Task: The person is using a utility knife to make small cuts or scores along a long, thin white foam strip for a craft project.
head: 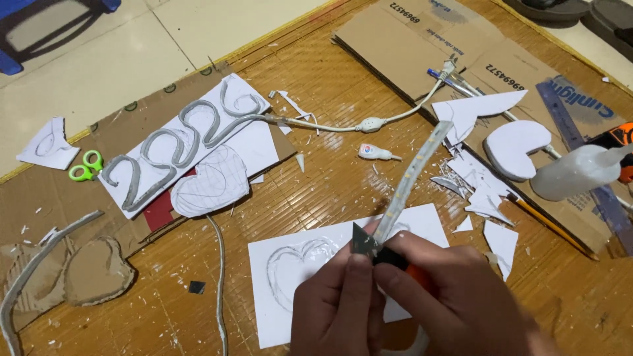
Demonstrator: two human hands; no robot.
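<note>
Head camera looks down at 2 hands over a bamboo mat (330, 198). Left hand (336, 310) has its fingers closed on a grey light strip (412, 175) that slants up and away. Right hand (461, 303) has its fingers wrapped around an orange craft knife (379, 249), and the dark blade touches the strip's near end. Under the hands lies a white foam sheet (316, 290) with a heart drawn on it. Green scissors (86, 165) lie far off to the left.
</note>
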